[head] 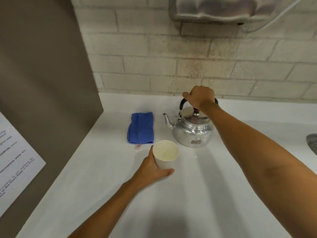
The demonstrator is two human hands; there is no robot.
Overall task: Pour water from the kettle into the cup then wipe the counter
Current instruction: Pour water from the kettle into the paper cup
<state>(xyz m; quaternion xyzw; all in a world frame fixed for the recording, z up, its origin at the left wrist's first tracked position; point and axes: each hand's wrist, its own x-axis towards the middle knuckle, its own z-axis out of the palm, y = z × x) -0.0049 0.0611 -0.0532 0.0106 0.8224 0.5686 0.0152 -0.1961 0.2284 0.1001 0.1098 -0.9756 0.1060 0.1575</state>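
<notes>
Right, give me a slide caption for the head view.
Right hand grips the metal kettle, left hand steadies the paper cup, folded blue cloth beside.

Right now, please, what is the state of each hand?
Left hand: closed around the paper cup, which stands on the counter.
Right hand: closed on the kettle handle.
</notes>
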